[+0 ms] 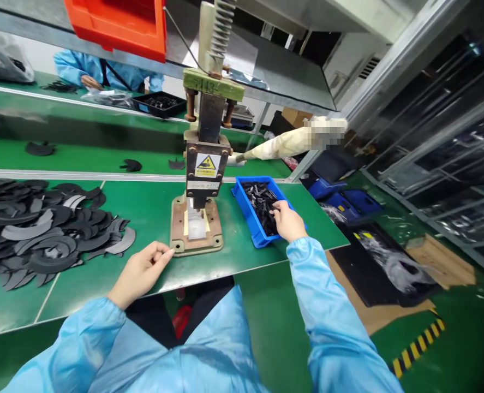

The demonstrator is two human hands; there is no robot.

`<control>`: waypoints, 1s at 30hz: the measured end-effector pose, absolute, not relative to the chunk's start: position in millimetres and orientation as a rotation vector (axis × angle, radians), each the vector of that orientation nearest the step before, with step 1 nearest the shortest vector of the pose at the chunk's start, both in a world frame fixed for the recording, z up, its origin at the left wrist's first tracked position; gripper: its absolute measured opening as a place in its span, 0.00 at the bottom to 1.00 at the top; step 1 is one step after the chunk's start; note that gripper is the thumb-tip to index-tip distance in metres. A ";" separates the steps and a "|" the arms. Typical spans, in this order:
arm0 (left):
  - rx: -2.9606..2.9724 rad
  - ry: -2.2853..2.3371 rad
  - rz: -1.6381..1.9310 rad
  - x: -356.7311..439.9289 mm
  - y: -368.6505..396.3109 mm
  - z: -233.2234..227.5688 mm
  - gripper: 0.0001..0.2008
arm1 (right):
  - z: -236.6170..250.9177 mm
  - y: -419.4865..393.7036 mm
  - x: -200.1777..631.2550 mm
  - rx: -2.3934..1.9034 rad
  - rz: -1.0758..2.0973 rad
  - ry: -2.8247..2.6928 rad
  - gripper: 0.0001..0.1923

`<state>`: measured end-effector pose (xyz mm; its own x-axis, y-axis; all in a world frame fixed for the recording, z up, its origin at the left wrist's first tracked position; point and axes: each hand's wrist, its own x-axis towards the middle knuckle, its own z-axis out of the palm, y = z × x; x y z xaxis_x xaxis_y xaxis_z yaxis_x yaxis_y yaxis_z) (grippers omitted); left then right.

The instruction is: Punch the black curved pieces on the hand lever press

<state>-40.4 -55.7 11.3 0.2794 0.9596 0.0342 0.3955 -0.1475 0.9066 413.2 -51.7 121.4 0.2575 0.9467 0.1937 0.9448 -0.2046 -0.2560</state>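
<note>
The person wears a light blue, thin, slightly glossy work coat with long sleeves. Each sleeve ends in a gathered, elastic cuff at the wrist, and the fabric creases along both forearms. The left hand (140,273) and right hand (288,221) are bare, without gloves, rings or a watch. Dark clothing shows beneath the coat.

Lighting is bright and even from overhead. The green table (143,213) shows soft glare. Edges bend with wide-angle distortion; the right racks (450,164) are blurred.
</note>
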 end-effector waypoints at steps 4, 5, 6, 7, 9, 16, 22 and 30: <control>1.703 1.247 0.847 -39.7 -57.9 13.1 0.19 | 114.3 -55.8 413.9 -2.126 0.038 -1.673 0.14; 1.704 1.248 0.850 -39.5 -58.2 13.6 0.19 | 113.7 -56.8 413.9 -2.086 0.041 -1.668 0.12; 1.705 1.251 0.852 -39.4 -58.5 13.9 0.19 | 113.5 -57.7 413.8 -2.049 0.043 -1.659 0.11; 1.707 1.253 0.852 -39.3 -58.6 14.0 0.19 | 113.7 -58.5 413.6 -2.018 0.047 -1.642 0.11; 1.710 1.253 0.849 -39.7 -58.3 13.6 0.19 | 114.8 -60.2 412.3 -1.971 0.068 -1.591 0.10; 1.727 1.304 0.930 -37.8 -61.8 19.3 0.16 | 117.9 -81.5 363.6 -1.712 0.342 -1.433 0.24; 1.875 1.000 1.090 -12.9 -90.6 61.7 0.15 | 101.0 -123.1 260.2 -1.458 0.790 -1.475 0.21; 2.074 0.772 1.108 -6.8 -107.7 76.4 0.14 | 78.1 -141.5 204.1 -1.210 1.071 -1.461 0.16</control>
